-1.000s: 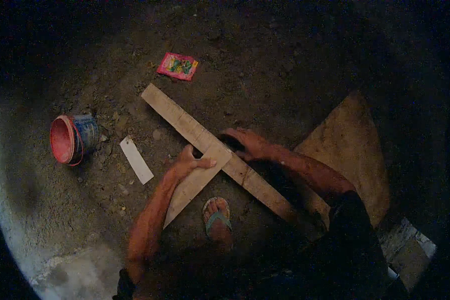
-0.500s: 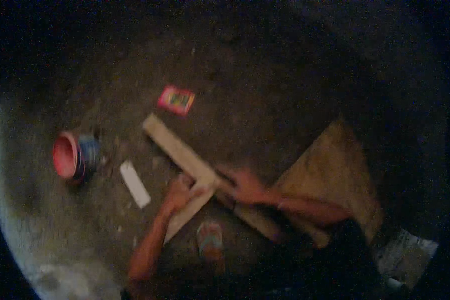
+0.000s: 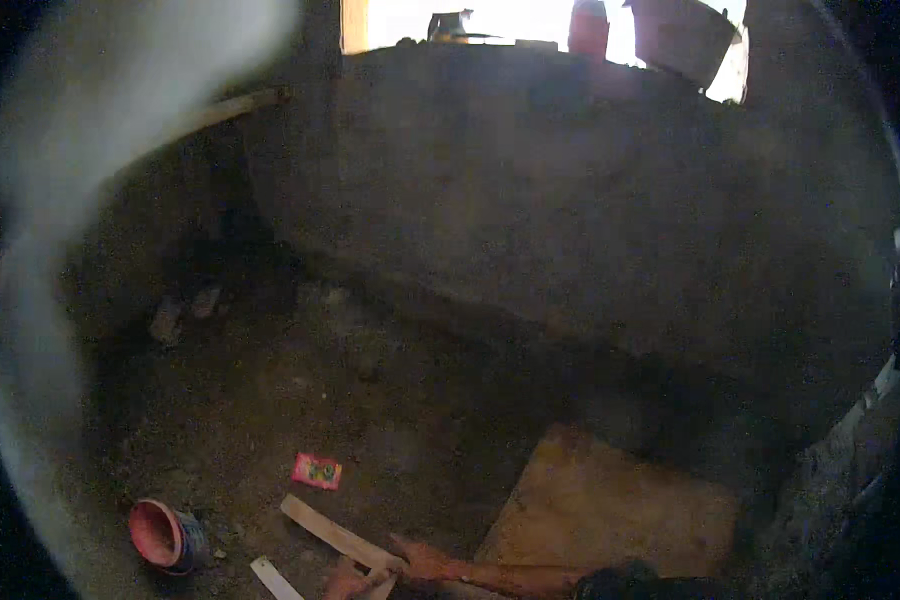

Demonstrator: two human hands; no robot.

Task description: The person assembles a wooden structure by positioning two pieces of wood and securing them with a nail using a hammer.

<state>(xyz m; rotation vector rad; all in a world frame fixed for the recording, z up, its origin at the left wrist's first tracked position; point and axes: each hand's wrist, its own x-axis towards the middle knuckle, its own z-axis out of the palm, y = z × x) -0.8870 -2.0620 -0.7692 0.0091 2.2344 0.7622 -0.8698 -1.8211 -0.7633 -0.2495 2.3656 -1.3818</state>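
At the bottom edge, a long pale wooden strip (image 3: 332, 532) slants down to the right and crosses a second wooden piece (image 3: 382, 588), mostly cut off by the frame. My left hand (image 3: 346, 580) is partly in view, its fingers closed at the crossing from below. My right hand (image 3: 422, 561) comes in from the right with its fingers round the strip's near end, just past the crossing. Its grip is dim and partly hidden. Left of the hands lies a narrow white flat piece (image 3: 273, 578) on the ground.
A tipped bucket (image 3: 160, 537), reddish inside, lies at the lower left. A pink packet (image 3: 317, 471) rests beyond the strip. To the right is a brown board (image 3: 610, 505). A dark wall (image 3: 570, 200) rises ahead, with containers on a bright ledge (image 3: 589, 30).
The view has tilted up, so the hands and wood sit lower and the wall and bright opening show. Both hands stay at the wooden pieces.
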